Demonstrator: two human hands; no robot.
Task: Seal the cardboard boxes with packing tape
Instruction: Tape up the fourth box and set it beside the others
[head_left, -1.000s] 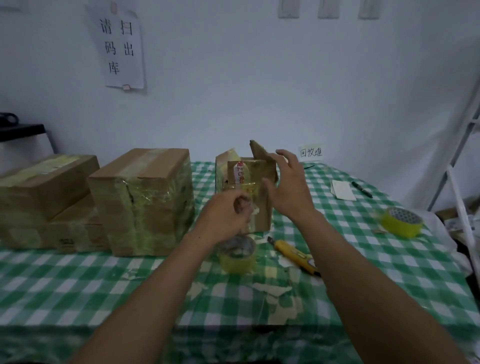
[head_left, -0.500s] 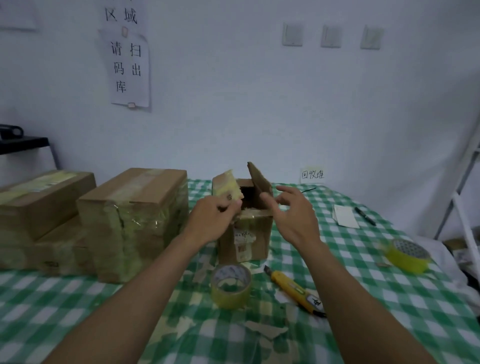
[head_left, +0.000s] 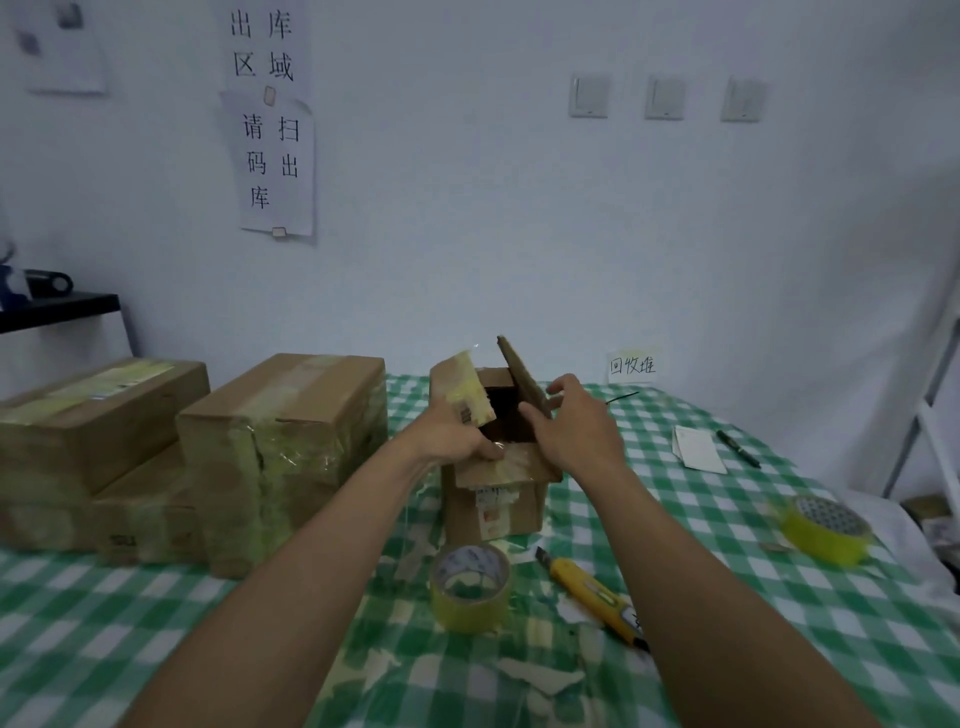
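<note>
Four boxes (head_left: 493, 499) (head_left: 280, 441) (head_left: 93, 415) (head_left: 104, 519), two tape rolls (head_left: 470, 587) (head_left: 826, 527)

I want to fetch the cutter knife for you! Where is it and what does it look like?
Find the green checked table, then the small open box in its middle. Just in front of that box, right of the near tape roll, lies the cutter knife. It is the only long, thin yellow thing; the roll beside it is round and the pen farther back is dark.

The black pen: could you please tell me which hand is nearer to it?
Right. The right hand is left of the pen, at the small box; the left hand is farther left.
</note>
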